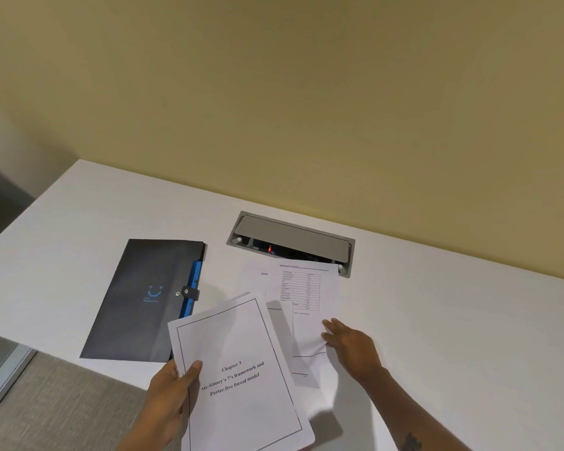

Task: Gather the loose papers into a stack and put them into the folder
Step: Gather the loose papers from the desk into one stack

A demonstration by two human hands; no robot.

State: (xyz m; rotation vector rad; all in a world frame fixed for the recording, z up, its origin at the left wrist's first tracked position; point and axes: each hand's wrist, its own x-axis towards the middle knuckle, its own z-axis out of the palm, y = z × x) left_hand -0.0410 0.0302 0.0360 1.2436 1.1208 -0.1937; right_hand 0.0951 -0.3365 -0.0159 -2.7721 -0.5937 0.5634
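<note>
My left hand [173, 395] grips a few white sheets by their left edge; the top one is a title page [241, 369] reading "Chapter 3", lifted off the table. More loose papers [302, 294] lie spread on the white table, the top one printed with a table. My right hand [352, 346] rests on their near right corner, fingers pinching the paper edge. A dark folder [144, 297] with a blue spine and a snap strap lies closed to the left of the papers.
A grey cable hatch [290, 236] is set into the table [453, 320] just behind the papers, its lid partly raised. A yellow wall runs behind the table. The table's left edge drops to grey carpet.
</note>
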